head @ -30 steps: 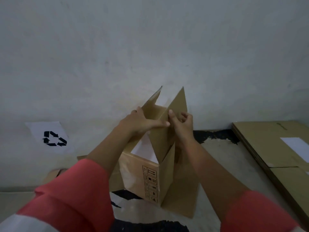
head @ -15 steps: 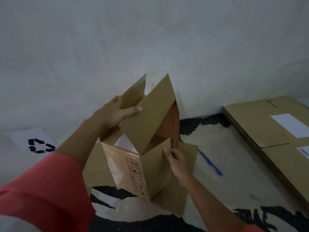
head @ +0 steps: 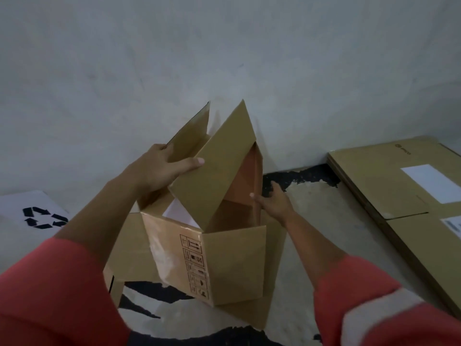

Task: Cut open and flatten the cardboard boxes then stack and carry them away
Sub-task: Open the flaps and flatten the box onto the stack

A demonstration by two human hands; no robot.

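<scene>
A brown cardboard box (head: 232, 265) stands upright on the floor by the wall, its top flaps raised and handling symbols printed on its near corner. My left hand (head: 162, 168) holds the raised flaps at the top left, thumb lying across the outer face of the large front flap (head: 219, 166). My right hand (head: 274, 203) pinches the upper edge of the box's right wall, thumb on the inside and fingers behind it. A white sheet shows inside the box.
Flattened cardboard (head: 132, 248) lies under and to the left of the box. A stack of large flattened boxes (head: 399, 196) with white labels lies on the floor at the right. A paper with a recycling symbol (head: 40, 217) sits at the left by the wall.
My right hand left the top flap, dropped to the box's front corner, then moved to its right wall. The front flap has tilted over and the box has opened wider.
</scene>
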